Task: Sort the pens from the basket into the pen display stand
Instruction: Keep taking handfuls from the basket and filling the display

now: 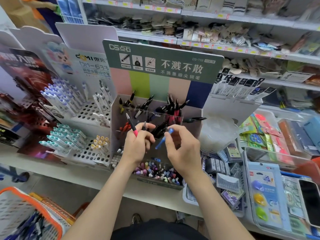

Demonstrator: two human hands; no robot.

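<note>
My left hand [138, 144] holds a pen with a pink grip and black barrel [132, 126], tip pointing up and left, plus a second dark pen [144, 126] between its fingers. My right hand [181, 149] pinches a blue pen [163, 138] that slants down to the left. Both hands hover in front of the tiered pen display stand [155, 108], whose clear compartments hold black and red pens. The white basket with an orange rim [26, 215] sits at the lower left with blue pens inside.
White perforated stands with white, purple and teal pens [69, 104] flank the left. A tray of pastel pens [155, 170] lies below my hands. Boxed refills, packaged stationery and a phone [310, 201] crowd the shelf on the right. Shelves of goods rise behind.
</note>
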